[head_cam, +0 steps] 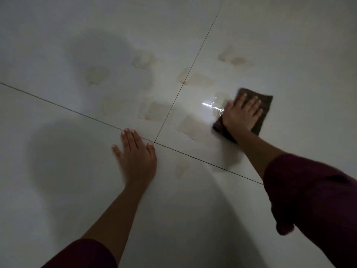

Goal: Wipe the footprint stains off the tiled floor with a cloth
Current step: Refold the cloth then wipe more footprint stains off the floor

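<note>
A dark brown cloth [265, 102] lies flat on the white tiled floor [289, 55]. My right hand [241, 113] presses down on it with straight, spread fingers. Just left of the cloth is a wet, shiny streak [212, 106]. Several pale brown footprint stains mark the tiles: one [195, 80] across the grout line, one [234, 59] farther back, one [154, 113] in the middle, one [188, 126] near the cloth. My left hand [135, 153] rests flat on the floor beside the crossing of the grout lines, fingers straight.
Dark grout lines [77, 111] cross just right of my left hand. Further faint stains lie at the left [96, 74], the back [144, 59] and near me [181, 168]. Soft shadows [63, 157] darken the left tiles. My dark red sleeves show at the bottom.
</note>
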